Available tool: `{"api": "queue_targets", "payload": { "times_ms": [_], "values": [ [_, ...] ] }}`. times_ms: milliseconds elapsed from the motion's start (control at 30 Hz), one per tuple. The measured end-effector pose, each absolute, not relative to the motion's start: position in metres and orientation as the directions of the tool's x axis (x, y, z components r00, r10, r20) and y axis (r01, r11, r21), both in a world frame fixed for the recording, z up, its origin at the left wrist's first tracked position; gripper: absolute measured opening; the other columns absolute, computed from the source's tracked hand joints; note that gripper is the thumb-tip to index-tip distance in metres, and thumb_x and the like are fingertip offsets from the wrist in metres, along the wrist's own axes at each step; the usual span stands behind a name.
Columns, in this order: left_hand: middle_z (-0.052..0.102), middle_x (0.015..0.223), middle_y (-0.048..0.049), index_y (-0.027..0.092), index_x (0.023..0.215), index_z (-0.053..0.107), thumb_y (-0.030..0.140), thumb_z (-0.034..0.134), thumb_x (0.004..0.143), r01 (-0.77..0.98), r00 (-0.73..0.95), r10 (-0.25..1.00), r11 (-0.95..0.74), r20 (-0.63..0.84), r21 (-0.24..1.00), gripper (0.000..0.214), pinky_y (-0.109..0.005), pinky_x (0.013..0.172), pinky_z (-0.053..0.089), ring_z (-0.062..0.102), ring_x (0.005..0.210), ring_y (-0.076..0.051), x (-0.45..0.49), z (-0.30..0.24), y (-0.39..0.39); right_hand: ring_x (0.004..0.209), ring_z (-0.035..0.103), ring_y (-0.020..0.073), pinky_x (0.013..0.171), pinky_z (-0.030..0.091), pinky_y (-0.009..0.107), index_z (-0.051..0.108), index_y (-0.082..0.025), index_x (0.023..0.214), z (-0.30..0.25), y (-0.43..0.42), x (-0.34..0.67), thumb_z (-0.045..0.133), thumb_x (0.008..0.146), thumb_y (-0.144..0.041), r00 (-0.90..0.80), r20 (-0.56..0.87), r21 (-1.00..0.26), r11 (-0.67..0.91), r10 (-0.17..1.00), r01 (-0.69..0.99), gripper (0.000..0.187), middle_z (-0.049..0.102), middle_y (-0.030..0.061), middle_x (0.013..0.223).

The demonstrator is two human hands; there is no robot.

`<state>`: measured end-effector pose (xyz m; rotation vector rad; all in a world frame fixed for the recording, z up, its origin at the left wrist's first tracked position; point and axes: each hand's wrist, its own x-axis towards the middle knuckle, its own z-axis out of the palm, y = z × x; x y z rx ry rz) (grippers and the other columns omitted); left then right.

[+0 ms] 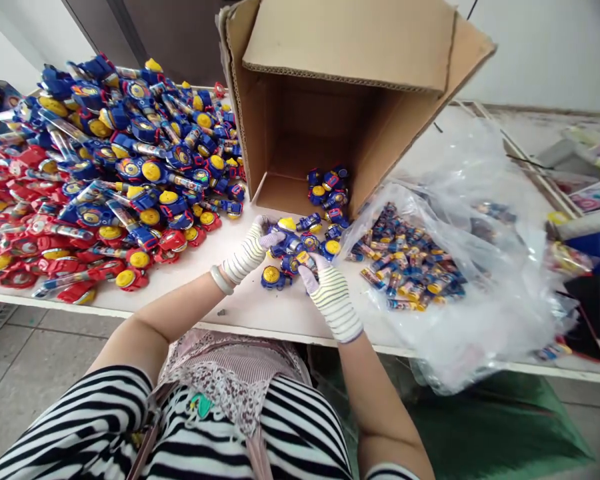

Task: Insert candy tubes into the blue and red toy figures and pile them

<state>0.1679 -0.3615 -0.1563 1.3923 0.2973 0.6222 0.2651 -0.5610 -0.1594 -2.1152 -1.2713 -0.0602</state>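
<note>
Two hands in striped, fingerless-style gloves meet over a white table [245, 303], in front of an open cardboard box [350, 40]. Its upper edge is cut off by the frame, and its deep interior is in shadow. The left hand [253, 252] grasps a blue toy [291, 244]; some fingertips are hidden, and overlapping blue pieces make the toy's far outline hard to trace. The right hand [330, 293] pinches a small printed tube [305, 258] between thumb and fingers, close against that toy; whether they are joined cannot be told. The toy is glossy blue plastic with a yellow part; the tube shows yellow, its print too small to read. Similar tubes lie in a clear plastic bag [500, 320] at right, partly blurred by its folds.
</note>
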Motion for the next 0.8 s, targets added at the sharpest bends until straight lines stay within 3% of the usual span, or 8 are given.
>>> {"api": "queue_targets", "payload": {
  "times_ms": [100,200,367,533,600,667,733,800],
  "values": [
    [0.063,0.111,-0.0078,0.017,0.113,0.053,0.036,0.069,0.082,-0.104,0.795,0.593,-0.078,0.13,0.992,0.04,-0.035,0.097,0.053,0.062,0.102,-0.021,0.153,-0.151,-0.365,0.104,0.073,0.0308,0.093,0.058,0.042,0.065,-0.012,0.132,-0.161,-0.552,0.256,0.045,0.104,-0.05,0.527,0.31,-0.471,-0.354,0.791,0.808,0.051,0.075,0.0182,0.119],
    [0.063,0.126,-0.0118,0.016,0.131,0.052,0.036,0.066,0.083,-0.013,0.846,0.522,-0.178,0.106,0.984,0.053,-0.039,0.106,0.05,0.062,0.114,-0.025,0.139,-0.142,-0.36,0.102,0.074,0.0312,0.092,0.058,0.043,0.065,-0.013,0.133,-0.159,-0.552,0.254,0.048,0.103,-0.048,0.501,0.247,-0.44,-0.365,0.829,0.82,0.049,0.076,0.0168,0.119],
    [0.059,0.134,-0.013,0.016,0.14,0.046,0.041,0.064,0.086,-0.033,0.878,0.452,-0.269,0.156,0.963,0.062,-0.04,0.111,0.048,0.061,0.122,-0.026,0.126,-0.136,-0.364,0.109,0.072,0.0309,0.095,0.056,0.042,0.066,-0.016,0.134,-0.151,-0.555,0.251,0.05,0.102,-0.043,0.454,0.218,-0.394,-0.347,0.864,0.851,0.045,0.075,0.0155,0.124],
    [0.059,0.132,-0.012,0.019,0.139,0.044,0.042,0.065,0.088,-0.067,0.918,0.344,-0.358,0.198,0.931,0.06,-0.04,0.107,0.051,0.061,0.12,-0.027,0.121,-0.133,-0.371,0.1,0.072,0.0335,0.089,0.055,0.043,0.065,-0.013,0.134,-0.147,-0.558,0.244,0.045,0.102,-0.047,0.473,0.149,-0.342,-0.404,0.868,0.849,0.051,0.075,0.0197,0.118],
    [0.059,0.13,-0.0125,0.019,0.139,0.045,0.042,0.067,0.086,-0.079,0.934,0.292,-0.394,0.206,0.916,0.061,-0.04,0.105,0.052,0.061,0.119,-0.028,0.119,-0.13,-0.372,0.095,0.072,0.033,0.085,0.055,0.043,0.067,-0.013,0.129,-0.15,-0.56,0.239,0.045,0.101,-0.053,0.501,0.131,-0.42,-0.41,0.855,0.809,0.054,0.076,0.0196,0.109],
    [0.058,0.131,-0.0135,0.019,0.137,0.047,0.042,0.068,0.086,-0.111,0.947,0.233,-0.403,0.219,0.908,0.06,-0.041,0.105,0.052,0.061,0.12,-0.029,0.118,-0.127,-0.371,0.081,0.069,0.0268,0.075,0.055,0.037,0.069,-0.016,0.119,-0.158,-0.562,0.233,0.045,0.098,-0.063,0.525,0.107,-0.633,-0.349,0.844,0.691,0.057,0.074,0.0139,0.091],
    [0.057,0.133,-0.0142,0.019,0.136,0.049,0.043,0.069,0.086,-0.168,0.952,0.169,-0.413,0.257,0.895,0.059,-0.043,0.107,0.051,0.06,0.122,-0.03,0.116,-0.124,-0.369,0.056,0.056,0.018,0.056,0.048,0.03,0.069,-0.018,0.107,-0.168,-0.563,0.227,0.037,0.097,-0.073,0.458,-0.023,-0.874,-0.24,0.888,0.421,0.065,0.061,0.0037,0.066],
    [0.057,0.133,-0.0141,0.02,0.134,0.052,0.043,0.073,0.082,-0.217,0.955,0.084,-0.447,0.283,0.868,0.06,-0.044,0.109,0.049,0.059,0.125,-0.032,0.116,-0.122,-0.366,0.039,0.033,0.0121,0.041,0.035,0.026,0.068,-0.017,0.097,-0.176,-0.562,0.224,0.022,0.094,-0.081,0.284,-0.171,-0.974,-0.205,0.944,0.096,0.078,0.041,-0.0053,0.051]
  ]
}}
